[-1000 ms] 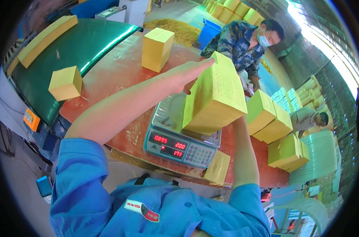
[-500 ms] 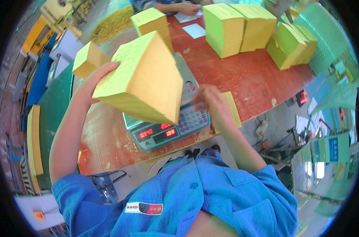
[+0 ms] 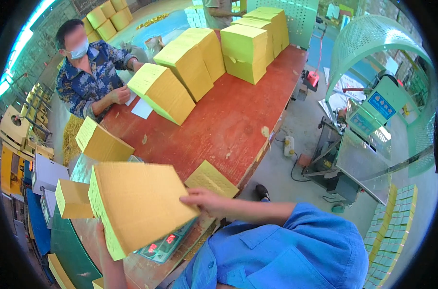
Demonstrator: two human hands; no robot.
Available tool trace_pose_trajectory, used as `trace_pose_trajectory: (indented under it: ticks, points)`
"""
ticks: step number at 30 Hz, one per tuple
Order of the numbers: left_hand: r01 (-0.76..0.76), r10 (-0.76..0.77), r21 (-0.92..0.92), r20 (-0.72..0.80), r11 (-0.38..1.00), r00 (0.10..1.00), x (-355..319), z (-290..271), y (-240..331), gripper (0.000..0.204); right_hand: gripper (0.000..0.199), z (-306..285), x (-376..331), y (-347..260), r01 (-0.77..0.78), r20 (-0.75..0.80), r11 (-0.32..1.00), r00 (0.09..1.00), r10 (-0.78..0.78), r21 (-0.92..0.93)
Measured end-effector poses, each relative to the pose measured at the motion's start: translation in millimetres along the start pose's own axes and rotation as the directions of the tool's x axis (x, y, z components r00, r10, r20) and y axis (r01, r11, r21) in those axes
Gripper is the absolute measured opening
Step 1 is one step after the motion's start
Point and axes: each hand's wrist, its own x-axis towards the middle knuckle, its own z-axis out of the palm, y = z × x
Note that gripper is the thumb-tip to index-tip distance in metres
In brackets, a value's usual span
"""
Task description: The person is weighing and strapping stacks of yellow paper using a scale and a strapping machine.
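A thick stack of yellow paper [image 3: 142, 202] is held up and tilted over the weighing scale [image 3: 163, 248], between my two hands. My left hand [image 3: 102, 236] supports its left lower side, with the fingers mostly hidden behind the stack. My right hand [image 3: 204, 200] grips its right edge, thumb and fingers closed on it. The stack hides most of the scale; part of the lit red display shows below it. A thin pile of yellow paper [image 3: 211, 179] lies on the red table [image 3: 228, 125], just beyond my right hand.
More yellow paper stacks [image 3: 183, 55] stand along the table. A smaller stack [image 3: 74, 198] is left of mine. Across the table, a masked person [image 3: 96, 67] handles white paper. A green machine with a perforated guard [image 3: 368, 53] is at the right, near a power strip [image 3: 288, 146].
My view has swung to the right. My right hand has moved from beside the scale's keypad onto the stack's edge. The stack has turned, its broad side now facing me.
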Motion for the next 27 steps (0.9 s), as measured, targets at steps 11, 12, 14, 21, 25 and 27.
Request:
trace_pose_trajectory:
  ticks: [11, 12, 14, 21, 25, 27]
  points:
    - [0.345, -0.358, -0.274, 0.003, 0.898, 0.934, 208, 254, -111, 0.066, 0.046, -255, 10, -197, -0.066, -0.250, 0.972, 0.968, 0.008, -0.225]
    - [0.360, -0.370, -0.258, 0.008, 0.897, 0.929, 233, 265, -121, 0.066, 0.047, -273, 11, -210, -0.057, -0.330, 0.967, 0.944, -0.029, -0.248]
    - [0.296, -0.292, -0.188, 0.050, 0.937, 0.955, 274, 291, -132, 0.068, 0.048, -300, 10, -236, -0.068, -0.387, 0.958, 0.921, -0.047, -0.277]
    - [0.249, -0.249, 0.020, -0.013, 0.968, 0.968, 360, 378, -134, 0.069, 0.055, -349, 16, -256, 0.195, -0.465, 0.716, 0.641, -0.610, -0.670]
    - [0.328, -0.321, -0.195, 0.070, 0.924, 0.945, 417, 392, -158, 0.062, 0.042, -383, -16, -234, 0.575, -0.270, 0.641, 0.600, -0.753, -0.508]
    - [0.234, -0.228, -0.066, 0.083, 0.970, 0.970, 433, 406, -163, 0.069, 0.039, -389, -25, -232, 0.444, -0.212, 0.574, 0.634, -0.744, -0.688]
